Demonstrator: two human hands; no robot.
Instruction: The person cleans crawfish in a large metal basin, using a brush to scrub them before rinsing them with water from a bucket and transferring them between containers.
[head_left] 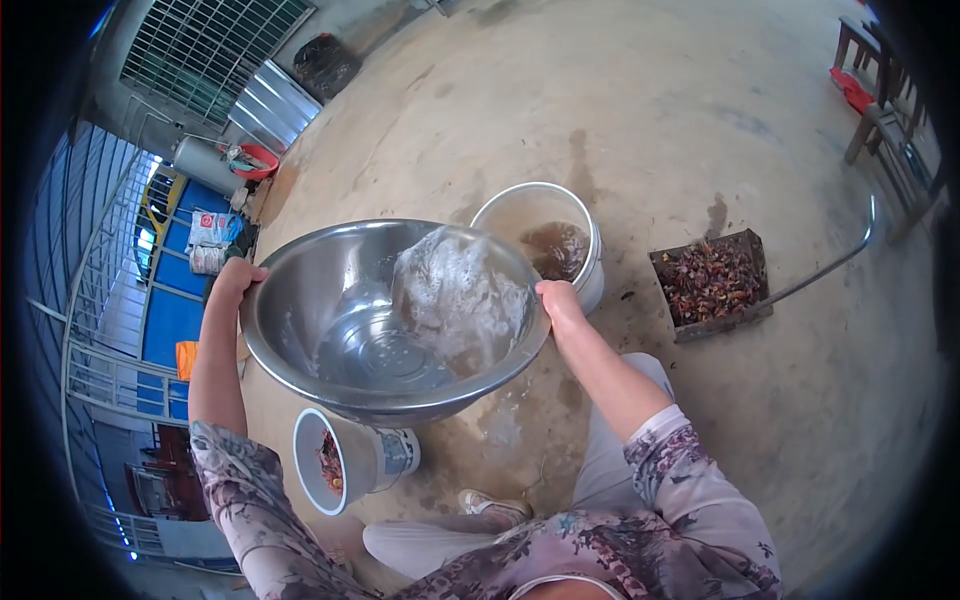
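Between my two hands I hold up a large metal basin (375, 340), tilted, with foamy water (450, 290) gathered against its right side. My left hand (237, 278) grips the rim on the left, fingers closed round it. On the opposite rim my right hand (560, 303) is closed too. Just past the right side of the basin stands a white bucket (592, 255) with brownish water (556, 245) inside. Below the basin, a second white bucket (365, 460) leans or lies tipped, with reddish scraps (331, 462) in it.
A long-handled dustpan (718, 322) full of reddish-brown scraps (712, 280) rests on the concrete floor (700, 120) to the right. Wooden stools (880, 130) stand far right. At the left are metal railings (110, 395), a grey tank (205, 163) and a red basin (262, 165).
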